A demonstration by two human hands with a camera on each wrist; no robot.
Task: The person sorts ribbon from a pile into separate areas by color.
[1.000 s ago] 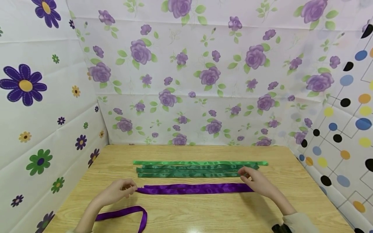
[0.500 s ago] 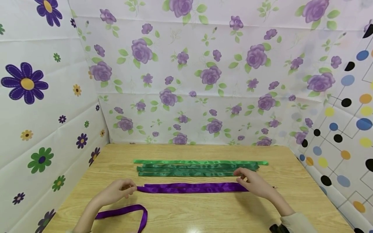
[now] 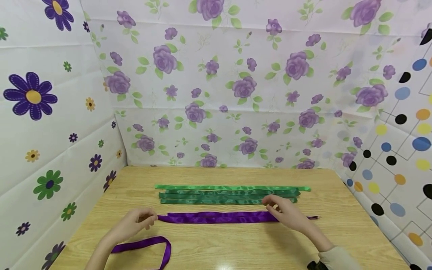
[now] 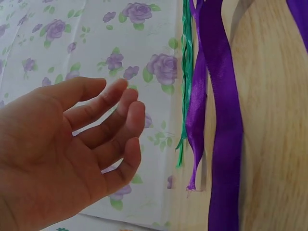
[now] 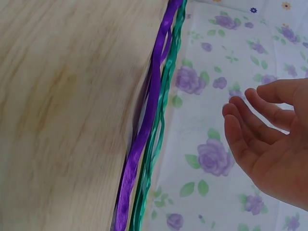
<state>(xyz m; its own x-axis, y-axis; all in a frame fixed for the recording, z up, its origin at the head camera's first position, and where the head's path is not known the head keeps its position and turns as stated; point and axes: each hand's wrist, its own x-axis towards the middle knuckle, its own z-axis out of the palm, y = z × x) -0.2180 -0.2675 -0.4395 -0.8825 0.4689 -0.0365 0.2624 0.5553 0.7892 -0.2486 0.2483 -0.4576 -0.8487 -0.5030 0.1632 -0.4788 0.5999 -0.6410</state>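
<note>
Two purple ribbons, or nearly so, lie side by side as a purple strip (image 3: 219,217) across the table in the head view. My left hand (image 3: 133,223) hovers by the strip's left end. The left wrist view shows its fingers loosely bent, apart from the purple ribbon (image 4: 226,106), with nothing in them. Over the strip's right part hangs my right hand (image 3: 287,213), hiding a stretch of it. In the right wrist view those fingers (image 5: 240,127) are relaxed and hold nothing. Behind lie several dark green ribbons (image 3: 219,196) and a bright green ribbon (image 3: 233,188).
Another length of purple ribbon (image 3: 143,244) bends on the wooden table (image 3: 216,249) at the front left, partly behind the left forearm. Flowered cloth (image 3: 243,88) hangs behind the table. A dotted cloth (image 3: 398,180) stands on the right side.
My right hand has moved left above the purple strip, uncovering its dark right tip and the green ribbons' right ends. The left hand and the ribbons have hardly moved.
</note>
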